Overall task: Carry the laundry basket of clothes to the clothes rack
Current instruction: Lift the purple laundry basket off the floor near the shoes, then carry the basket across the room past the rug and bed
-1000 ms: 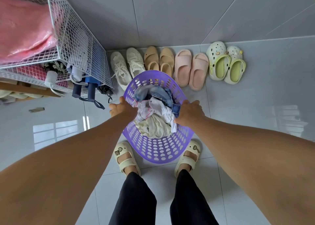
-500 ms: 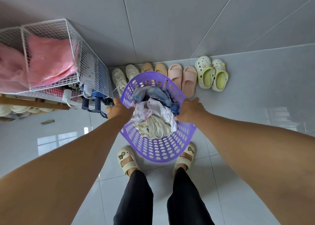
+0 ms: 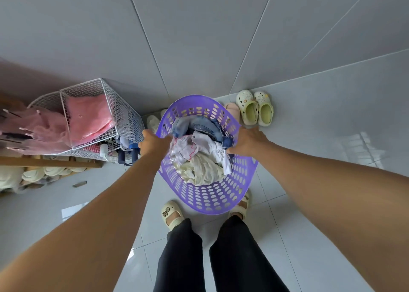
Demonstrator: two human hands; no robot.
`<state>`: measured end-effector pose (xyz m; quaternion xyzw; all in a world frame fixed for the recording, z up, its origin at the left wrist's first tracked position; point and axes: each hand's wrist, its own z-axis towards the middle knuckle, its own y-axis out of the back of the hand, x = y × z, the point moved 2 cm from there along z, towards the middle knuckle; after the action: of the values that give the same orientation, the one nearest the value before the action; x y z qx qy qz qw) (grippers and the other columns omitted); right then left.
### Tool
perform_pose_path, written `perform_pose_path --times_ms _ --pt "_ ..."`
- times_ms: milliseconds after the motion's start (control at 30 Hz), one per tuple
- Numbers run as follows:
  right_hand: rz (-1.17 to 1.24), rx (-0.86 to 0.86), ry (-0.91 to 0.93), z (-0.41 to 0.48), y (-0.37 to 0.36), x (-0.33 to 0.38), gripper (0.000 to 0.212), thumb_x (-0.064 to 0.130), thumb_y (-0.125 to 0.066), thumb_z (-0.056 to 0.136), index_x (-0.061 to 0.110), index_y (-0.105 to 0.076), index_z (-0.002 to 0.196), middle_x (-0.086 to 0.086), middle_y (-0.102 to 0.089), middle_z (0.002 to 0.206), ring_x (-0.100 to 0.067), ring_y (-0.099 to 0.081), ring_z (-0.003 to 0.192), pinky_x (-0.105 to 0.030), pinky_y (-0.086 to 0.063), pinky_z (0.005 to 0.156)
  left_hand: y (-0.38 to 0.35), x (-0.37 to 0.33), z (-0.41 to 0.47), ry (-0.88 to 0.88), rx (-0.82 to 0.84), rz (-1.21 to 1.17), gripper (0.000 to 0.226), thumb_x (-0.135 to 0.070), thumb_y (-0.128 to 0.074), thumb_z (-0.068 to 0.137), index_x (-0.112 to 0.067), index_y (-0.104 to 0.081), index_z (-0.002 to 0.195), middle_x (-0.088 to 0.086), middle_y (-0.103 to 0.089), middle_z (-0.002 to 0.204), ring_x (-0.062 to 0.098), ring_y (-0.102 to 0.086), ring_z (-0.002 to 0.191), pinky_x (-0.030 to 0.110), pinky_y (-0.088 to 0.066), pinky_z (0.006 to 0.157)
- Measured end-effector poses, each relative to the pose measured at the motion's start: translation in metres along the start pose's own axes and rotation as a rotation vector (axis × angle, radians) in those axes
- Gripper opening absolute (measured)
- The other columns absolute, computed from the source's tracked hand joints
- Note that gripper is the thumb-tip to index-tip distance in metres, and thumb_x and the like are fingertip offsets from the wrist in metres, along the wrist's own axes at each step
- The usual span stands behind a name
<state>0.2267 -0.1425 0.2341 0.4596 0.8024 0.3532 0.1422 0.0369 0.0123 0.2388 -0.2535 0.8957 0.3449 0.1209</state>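
A purple perforated laundry basket [image 3: 212,196] hangs in front of me, lifted off the floor above my feet. It holds a heap of clothes [image 3: 199,156]: blue denim at the far side, white and cream pieces nearer. My left hand [image 3: 153,144] grips the basket's left rim. My right hand [image 3: 250,141] grips the right rim. Both arms stretch forward and down. No clothes rack can be made out in this view.
A white wire shelf [image 3: 124,114] with pink bags [image 3: 88,117] stands at the left against the grey wall. Shoes line the wall's foot, with green clogs [image 3: 254,108] at the right and others hidden behind the basket. Glossy tiled floor spreads right.
The basket has risen off the floor in both hands. My view has lifted, so the wire shelf and shoes look smaller and more shoes are hidden behind the basket.
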Motion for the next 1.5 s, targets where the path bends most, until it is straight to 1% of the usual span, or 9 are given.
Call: perform_pose_path --times_ms 167,233,267,333,767,933,1067,1200,1500 --pt "0.079 -0.032 -0.016 -0.043 0.034 -0.014 0.079 0.056 -0.072 0.073 0.010 -0.047 0.133 -0.019 -0.054 0.131 -0.033 -0.047 0.126 -0.036 -0.044 0.094 0.019 -0.026 -0.046 -0.056 -0.007 -0.064 0.060 -0.031 -0.061 0.090 0.003 -0.046 0.136 0.031 -0.055 0.133 0.046 -0.057 0.122 0.052 -0.052 0.092" --pt "0.133 -0.043 -0.038 -0.057 0.046 -0.018 0.080 0.058 -0.073 0.071 0.011 -0.049 0.131 -0.018 -0.054 0.130 -0.033 -0.050 0.124 -0.036 -0.046 0.093 0.025 -0.036 -0.062 -0.120 -0.032 -0.077 0.036 -0.030 -0.061 0.091 0.003 -0.059 0.104 0.028 -0.063 0.100 0.032 -0.054 0.127 0.042 -0.054 0.074" --pt "0.164 -0.051 -0.045 -0.066 0.052 -0.022 0.077 0.058 -0.074 0.070 0.012 -0.052 0.127 -0.018 -0.056 0.128 -0.034 -0.053 0.121 -0.036 -0.047 0.091 0.028 -0.041 -0.073 -0.145 -0.043 -0.074 0.029 -0.029 -0.060 0.091 -0.004 -0.054 0.079 0.019 -0.057 0.077 0.019 -0.032 0.084 0.033 -0.045 0.059" --pt "0.215 -0.066 -0.039 -0.081 0.063 -0.028 0.066 0.058 -0.075 0.068 0.015 -0.058 0.115 -0.017 -0.061 0.123 -0.033 -0.059 0.114 -0.034 -0.050 0.085 0.033 -0.049 -0.090 -0.176 -0.046 -0.048 0.037 -0.028 -0.059 0.091 -0.012 -0.041 0.063 0.007 -0.042 0.064 0.024 -0.040 0.074 0.028 -0.029 0.050" --pt "0.394 -0.057 -0.059 -0.132 0.114 -0.079 0.064 0.055 -0.074 0.072 0.010 -0.059 0.115 -0.009 -0.064 0.114 -0.028 -0.062 0.104 -0.029 -0.046 0.076 0.019 -0.113 -0.156 -0.263 0.051 -0.252 0.037 -0.031 -0.061 0.090 -0.026 -0.035 0.063 0.010 -0.038 0.083 0.021 -0.033 0.079 0.030 -0.022 0.059" --pt "0.445 -0.107 -0.183 -0.153 0.115 -0.101 0.056 0.056 -0.073 0.072 0.022 -0.029 0.064 -0.011 -0.047 0.094 -0.026 -0.045 0.087 -0.028 -0.034 0.073 0.007 -0.137 -0.165 -0.353 0.091 -0.061 0.037 -0.033 -0.057 0.094 -0.017 -0.040 0.065 0.012 -0.046 0.085 0.021 -0.042 0.078 0.028 -0.033 0.055" --pt "0.525 -0.158 -0.269 -0.175 0.108 -0.113 0.046 0.056 -0.070 0.075 0.019 -0.042 0.074 -0.014 -0.051 0.099 -0.028 -0.048 0.094 -0.029 -0.035 0.077 -0.003 -0.152 -0.171 -0.470 0.182 0.072 0.029 -0.032 -0.055 0.095 -0.014 -0.048 0.074 0.012 -0.049 0.085 0.021 -0.051 0.080 0.029 -0.042 0.065" --pt "0.562 -0.204 -0.351 -0.203 0.092 -0.128 0.070 0.055 -0.066 0.080 0.008 -0.053 0.129 -0.013 -0.056 0.130 -0.031 -0.047 0.127 -0.036 -0.042 0.100 -0.015 -0.158 -0.184 -0.530 0.245 0.166 0.040 -0.036 -0.059 0.092 -0.014 -0.041 0.063 0.015 -0.047 0.082 0.022 -0.047 0.078 0.033 -0.036 0.068" --pt "0.706 -0.254 -0.507 -0.268 0.043 -0.167 0.069 0.056 -0.066 0.079 0.005 -0.056 0.125 -0.012 -0.060 0.125 -0.031 -0.052 0.121 -0.037 -0.048 0.095 -0.061 -0.154 -0.241 -0.619 0.381 0.316 0.039 -0.036 -0.061 0.086 -0.010 -0.044 0.062 0.013 -0.047 0.076 0.022 -0.052 0.078 0.032 -0.036 0.068"
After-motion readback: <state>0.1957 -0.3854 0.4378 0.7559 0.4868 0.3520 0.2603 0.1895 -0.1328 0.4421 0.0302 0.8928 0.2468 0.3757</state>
